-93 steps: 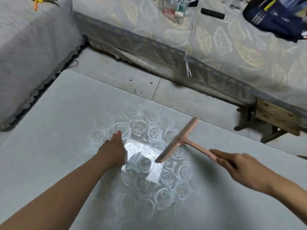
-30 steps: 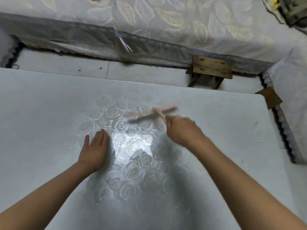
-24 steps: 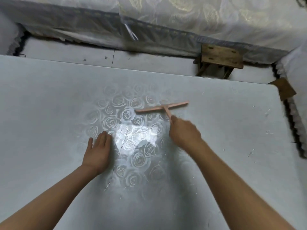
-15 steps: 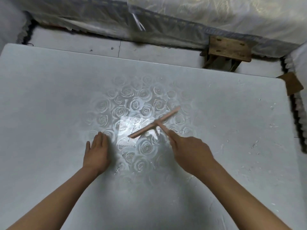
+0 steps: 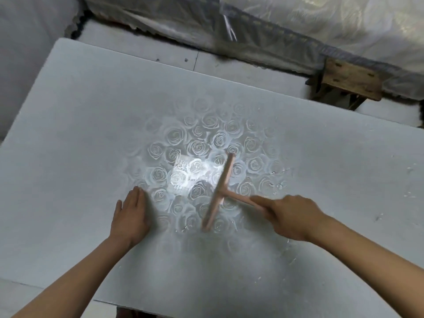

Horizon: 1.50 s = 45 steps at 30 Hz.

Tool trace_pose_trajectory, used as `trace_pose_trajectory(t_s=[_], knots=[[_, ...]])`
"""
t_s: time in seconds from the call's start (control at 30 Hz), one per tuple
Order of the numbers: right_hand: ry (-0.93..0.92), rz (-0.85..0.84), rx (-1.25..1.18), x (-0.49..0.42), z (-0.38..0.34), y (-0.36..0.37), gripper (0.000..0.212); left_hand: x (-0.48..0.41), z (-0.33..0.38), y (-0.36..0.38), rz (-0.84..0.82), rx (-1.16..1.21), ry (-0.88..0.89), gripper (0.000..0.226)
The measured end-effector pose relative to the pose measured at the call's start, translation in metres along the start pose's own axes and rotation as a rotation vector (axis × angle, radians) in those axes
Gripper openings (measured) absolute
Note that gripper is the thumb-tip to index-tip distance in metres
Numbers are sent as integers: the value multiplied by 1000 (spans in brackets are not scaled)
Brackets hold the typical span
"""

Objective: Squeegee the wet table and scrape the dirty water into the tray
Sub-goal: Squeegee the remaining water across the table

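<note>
The right hand (image 5: 290, 218) gripped the pink squeegee (image 5: 220, 191) by its handle, blade on the wet table (image 5: 68, 134). The left hand (image 5: 130, 216) lay flat beside it, fingers straight, holding nothing.

squeegee handle (image 5: 239, 200) end hidden by right hand (image 5: 291, 216)

A small wooden stool (image 5: 351, 82) stood on the pale tiled floor (image 5: 142, 45). It was partly tucked under a draped cloth (image 5: 344, 24) with a faint leaf pattern and a grey border. Far to the stool's left, a plain grey fabric (image 5: 29, 53) with dark scalloped trim (image 5: 78, 24) met the floor.
</note>
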State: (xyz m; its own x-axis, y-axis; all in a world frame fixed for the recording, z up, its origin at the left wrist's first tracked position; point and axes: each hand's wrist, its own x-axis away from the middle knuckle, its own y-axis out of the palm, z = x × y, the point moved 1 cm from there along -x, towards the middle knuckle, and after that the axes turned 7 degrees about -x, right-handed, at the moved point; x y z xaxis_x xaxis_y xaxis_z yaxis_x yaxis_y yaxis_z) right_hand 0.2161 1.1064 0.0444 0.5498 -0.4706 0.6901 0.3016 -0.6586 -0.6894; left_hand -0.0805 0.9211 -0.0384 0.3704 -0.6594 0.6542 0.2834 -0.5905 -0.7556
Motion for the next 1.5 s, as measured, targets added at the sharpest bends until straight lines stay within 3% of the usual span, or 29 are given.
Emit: trace_pose_trajectory(t_s=[0.1,0.2,0.43,0.53,0.63,0.77,0.93,1.03,1.2,1.5], knots=[[36,3,91,20,-1,-12,51,6,-12,1,20,67,-5,59],[-67,118,127,17,-32,-22,55,7,-25,-1,39,128,-33,38],[-336,132,132,-56,-177,5,51,17,-64,11,54,197,-92,34],[-306,124,111,-55,-176,17,56,20,-80,21,19,214,-76,35],[-195,104,121,-22,-129,15,61,23,-90,30,-13,208,-38,61],[4,53,170,19,-96,-5,48,26,-99,33,-57,264,12,69],[-120,157,166,17,-151,-14,58,30,-99,23,156,467,65,71],[-240,178,104,-8,-209,-3,56,25,-101,24,212,570,2,43],[-198,247,13,-43,-270,21,43,-2,-112,17,316,593,-3,28],[-90,354,-205,-61,-278,25,39,-53,-141,-18,321,597,112,32]])
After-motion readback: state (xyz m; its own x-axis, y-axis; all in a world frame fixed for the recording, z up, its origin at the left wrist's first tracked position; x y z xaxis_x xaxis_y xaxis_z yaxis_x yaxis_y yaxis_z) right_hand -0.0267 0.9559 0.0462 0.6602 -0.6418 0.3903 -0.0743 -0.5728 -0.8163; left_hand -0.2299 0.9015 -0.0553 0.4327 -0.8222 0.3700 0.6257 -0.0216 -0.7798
